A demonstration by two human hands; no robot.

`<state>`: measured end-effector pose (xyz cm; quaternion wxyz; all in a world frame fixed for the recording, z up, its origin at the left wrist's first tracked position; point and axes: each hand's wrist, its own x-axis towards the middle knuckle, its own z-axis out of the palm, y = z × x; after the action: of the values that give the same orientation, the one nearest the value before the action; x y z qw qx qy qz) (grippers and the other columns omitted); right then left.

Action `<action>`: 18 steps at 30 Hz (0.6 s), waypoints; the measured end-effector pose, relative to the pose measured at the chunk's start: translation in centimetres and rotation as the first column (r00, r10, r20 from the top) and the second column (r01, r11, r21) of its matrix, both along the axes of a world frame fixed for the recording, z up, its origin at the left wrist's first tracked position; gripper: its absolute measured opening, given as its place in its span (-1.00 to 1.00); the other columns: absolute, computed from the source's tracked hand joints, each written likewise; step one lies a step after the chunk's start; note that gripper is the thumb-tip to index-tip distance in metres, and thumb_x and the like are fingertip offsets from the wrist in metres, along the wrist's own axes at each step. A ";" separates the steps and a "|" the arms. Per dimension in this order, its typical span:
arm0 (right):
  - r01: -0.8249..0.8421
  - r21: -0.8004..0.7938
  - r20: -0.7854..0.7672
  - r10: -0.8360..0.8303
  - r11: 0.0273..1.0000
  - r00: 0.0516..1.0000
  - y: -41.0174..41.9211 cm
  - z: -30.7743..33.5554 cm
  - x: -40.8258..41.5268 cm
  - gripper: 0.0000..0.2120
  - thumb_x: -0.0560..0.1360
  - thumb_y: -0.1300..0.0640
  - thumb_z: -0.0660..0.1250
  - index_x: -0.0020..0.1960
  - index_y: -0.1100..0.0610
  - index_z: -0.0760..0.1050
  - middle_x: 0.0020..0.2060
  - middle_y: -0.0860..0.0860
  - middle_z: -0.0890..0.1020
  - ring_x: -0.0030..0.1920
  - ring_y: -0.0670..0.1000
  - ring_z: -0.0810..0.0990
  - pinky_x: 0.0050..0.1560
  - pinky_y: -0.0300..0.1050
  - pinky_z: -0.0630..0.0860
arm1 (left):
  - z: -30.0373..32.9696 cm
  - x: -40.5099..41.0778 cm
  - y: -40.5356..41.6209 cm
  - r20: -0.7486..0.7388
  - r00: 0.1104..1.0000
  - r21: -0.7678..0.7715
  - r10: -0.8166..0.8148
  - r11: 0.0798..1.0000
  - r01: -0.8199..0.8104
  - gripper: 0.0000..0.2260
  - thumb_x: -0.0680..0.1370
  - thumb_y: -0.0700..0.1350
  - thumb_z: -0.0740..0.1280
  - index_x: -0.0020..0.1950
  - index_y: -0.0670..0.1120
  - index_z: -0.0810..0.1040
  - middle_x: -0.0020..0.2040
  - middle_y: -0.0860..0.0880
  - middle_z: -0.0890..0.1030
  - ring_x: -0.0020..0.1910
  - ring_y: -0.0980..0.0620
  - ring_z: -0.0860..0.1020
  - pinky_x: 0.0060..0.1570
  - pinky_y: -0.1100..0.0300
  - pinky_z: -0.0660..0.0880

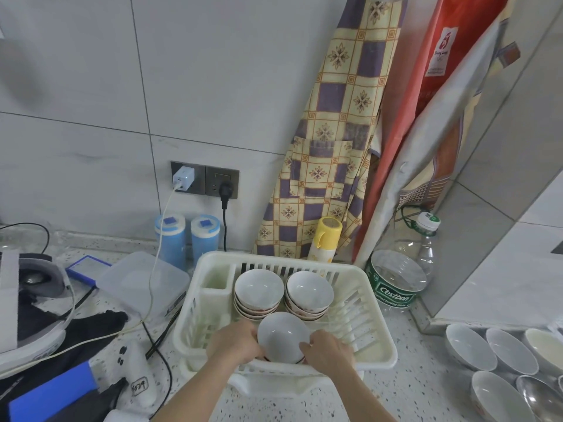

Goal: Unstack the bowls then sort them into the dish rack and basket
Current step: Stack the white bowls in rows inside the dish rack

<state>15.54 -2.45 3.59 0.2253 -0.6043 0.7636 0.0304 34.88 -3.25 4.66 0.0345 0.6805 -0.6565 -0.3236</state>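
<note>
White bowl (281, 336) gripped by both hands, left hand (234, 342), right hand (329, 350), near dish rack (377, 327) front rim.

Speckled counter (411, 376), cream dish rack (377, 303) centre, loose bowls (487, 354) near right, water bottle (399, 278) far right, clear box (143, 281) left, two blue canisters (187, 239) far

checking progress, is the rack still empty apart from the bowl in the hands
No, two stacks of bowls already sit at the back of the rack.
</note>
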 end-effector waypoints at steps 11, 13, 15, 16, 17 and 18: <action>0.296 -0.301 0.216 -0.237 0.907 0.947 0.8 -0.1 0.5 -0.66 0.55 -0.18 0.12 0.08 -0.04 0.56 -0.19 -0.07 0.63 -0.19 0.00 0.52 -0.21 -0.16 0.36 | -1.5 0.1 0.1 -0.144 0.968 -0.177 0.206 0.957 -0.230 -0.78 0.51 0.18 0.27 0.11 0.17 0.52 0.07 0.19 0.61 0.04 0.06 0.60 0.06 0.11 0.55; 0.273 -0.358 0.279 -0.176 0.893 0.944 1.2 0.0 0.1 -0.76 0.55 -0.13 0.16 -0.10 -0.07 0.55 -0.36 -0.10 0.56 -0.32 -0.05 0.48 -0.33 -0.16 0.33 | -1.6 0.0 0.4 -0.165 0.957 -0.234 0.240 0.933 -0.274 -0.86 0.53 0.19 0.26 0.00 0.21 0.51 0.00 0.20 0.62 -0.04 0.06 0.60 -0.04 0.13 0.55; 0.247 -0.415 0.372 -0.085 0.875 0.924 1.7 0.0 -0.6 -0.71 0.54 -0.04 0.21 -0.35 -0.05 0.40 -0.51 -0.07 0.43 -0.47 -0.10 0.34 -0.41 -0.20 0.27 | -1.5 -0.2 0.6 -0.173 0.948 -0.293 0.269 0.904 -0.310 -0.90 0.54 0.17 0.26 -0.08 0.19 0.50 -0.10 0.17 0.63 -0.16 0.07 0.59 -0.21 0.18 0.50; 0.246 -0.426 0.440 -0.038 0.871 0.897 2.0 -0.1 -1.0 -0.67 0.54 0.00 0.22 -0.40 -0.03 0.33 -0.53 -0.05 0.42 -0.49 -0.09 0.31 -0.43 -0.19 0.26 | -1.6 -0.3 0.8 -0.184 0.941 -0.325 0.285 0.886 -0.331 -0.90 0.55 0.15 0.26 -0.08 0.18 0.51 -0.13 0.16 0.63 -0.19 0.07 0.58 -0.27 0.20 0.46; 0.264 -0.417 0.526 -0.006 0.869 0.851 2.4 0.0 -1.5 -0.66 0.53 0.03 0.23 -0.41 -0.01 0.32 -0.52 -0.04 0.43 -0.48 -0.09 0.32 -0.42 -0.19 0.26 | -1.7 -0.4 0.9 -0.198 0.933 -0.356 0.300 0.865 -0.353 -0.90 0.56 0.14 0.26 -0.06 0.18 0.52 -0.14 0.16 0.63 -0.21 0.08 0.57 -0.31 0.21 0.43; 0.291 -0.393 0.621 0.018 0.872 0.784 2.7 0.3 -2.0 -0.68 0.52 0.05 0.25 -0.41 0.00 0.37 -0.51 -0.05 0.45 -0.46 -0.11 0.36 -0.40 -0.22 0.28 | -1.7 -0.4 1.0 -0.213 0.926 -0.381 0.311 0.846 -0.372 -0.90 0.56 0.14 0.26 -0.04 0.18 0.53 -0.16 0.16 0.62 -0.23 0.09 0.57 -0.34 0.22 0.40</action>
<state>13.56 0.20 3.85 0.3067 -0.5586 0.6776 -0.3670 34.48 -2.23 2.93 0.2825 0.7383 -0.5741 -0.2134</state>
